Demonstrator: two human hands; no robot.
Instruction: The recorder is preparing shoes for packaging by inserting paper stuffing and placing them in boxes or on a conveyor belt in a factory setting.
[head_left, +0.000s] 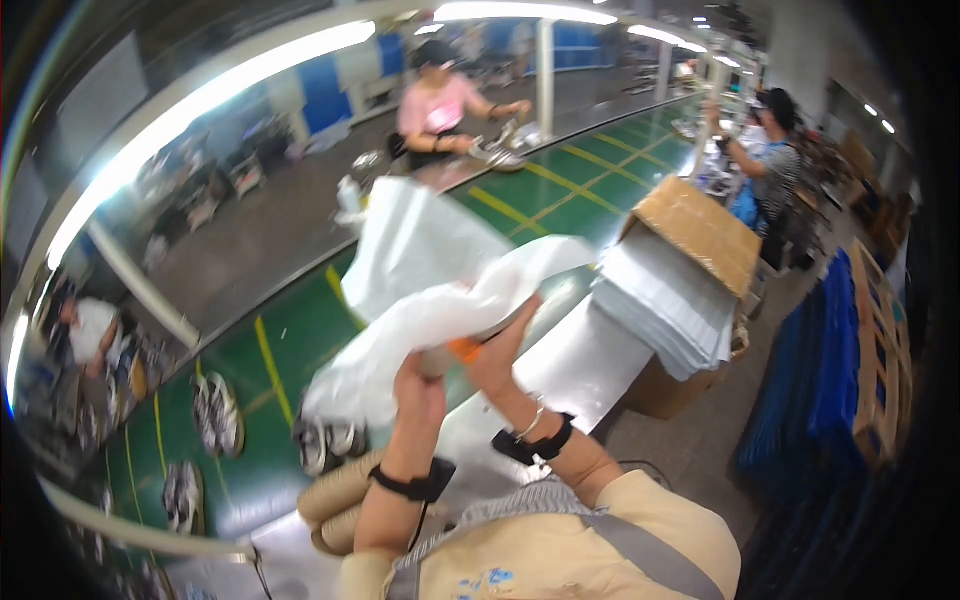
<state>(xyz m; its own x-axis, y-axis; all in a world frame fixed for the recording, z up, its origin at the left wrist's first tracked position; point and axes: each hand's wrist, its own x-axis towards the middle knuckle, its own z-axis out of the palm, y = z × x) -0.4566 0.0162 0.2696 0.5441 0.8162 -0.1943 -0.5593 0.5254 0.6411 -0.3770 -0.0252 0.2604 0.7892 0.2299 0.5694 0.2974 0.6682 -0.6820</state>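
A large sheet of thin white paper (400, 335) is spread in front of me, crumpled and lifted at its far side, and blurred by motion. My left hand (420, 392) is closed on its near edge. Close beside it, my right hand (492, 352) also grips the paper, its fingertips partly covered by it. Something small and orange (465, 349) shows at the right thumb; I cannot make out its kind. Under the paper's left end stands a pair of grey and white shoes (325, 443), partly hidden.
A cardboard box (700, 235) holding a stack of white paper sheets (660, 305) stands at the right. Tan rolled pieces (338, 505) lie by my left forearm. A green conveyor belt (585, 195) carries more shoes (216, 415). Co-workers sit across and farther along; blue pallets (815, 350) stand right.
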